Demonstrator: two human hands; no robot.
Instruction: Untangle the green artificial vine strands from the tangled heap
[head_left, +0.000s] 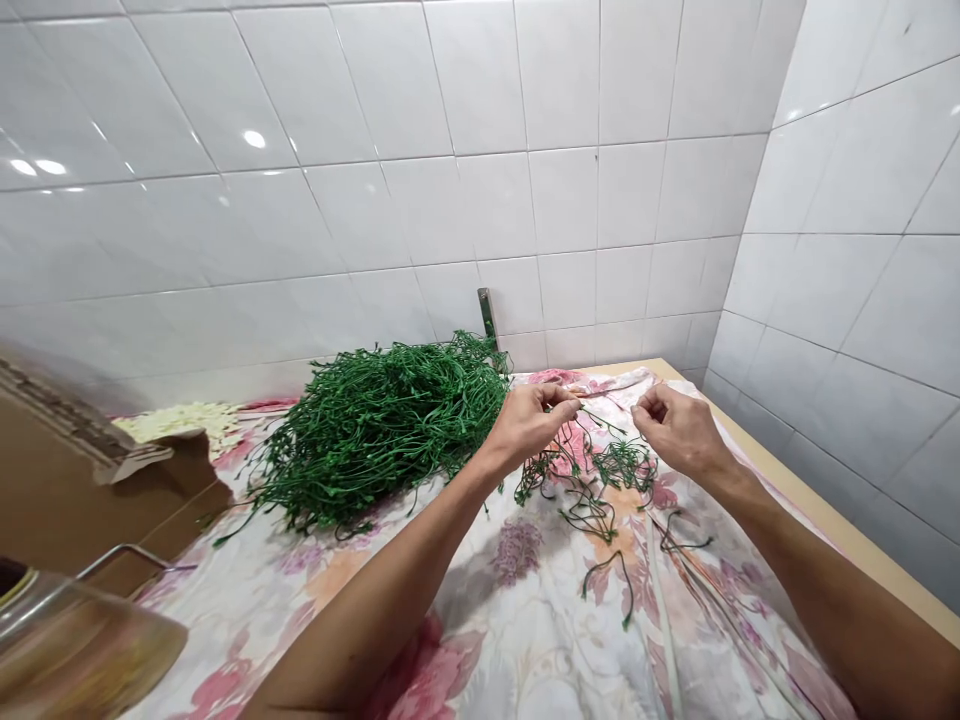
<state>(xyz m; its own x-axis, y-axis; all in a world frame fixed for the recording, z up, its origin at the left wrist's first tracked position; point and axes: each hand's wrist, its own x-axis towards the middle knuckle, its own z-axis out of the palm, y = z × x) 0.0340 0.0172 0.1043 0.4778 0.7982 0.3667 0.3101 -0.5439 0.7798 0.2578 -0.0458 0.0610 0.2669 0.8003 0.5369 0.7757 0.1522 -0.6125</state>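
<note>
My left hand (529,425) is closed in a pinch on a thin green stem (602,420), which slants from its fingertips toward the other hand. Opposite it, my right hand (681,432) is also pinched closed; whatever lies between its fingers is too small to make out. Beneath both hands, several loose green stems with small bud-like tips (624,465) lie scattered on a floral cloth (517,620). To the left of my left hand is a big tangled heap of similar green stems (397,425), plastic-looking.
On the left stand a torn cardboard box (90,500) and a clear jar (82,640) close to me. Small pale yellow pieces (187,425) lie behind the box. A dark upright bar (487,315) leans at the tiled wall (420,210). Pale strips (664,610) lie at right.
</note>
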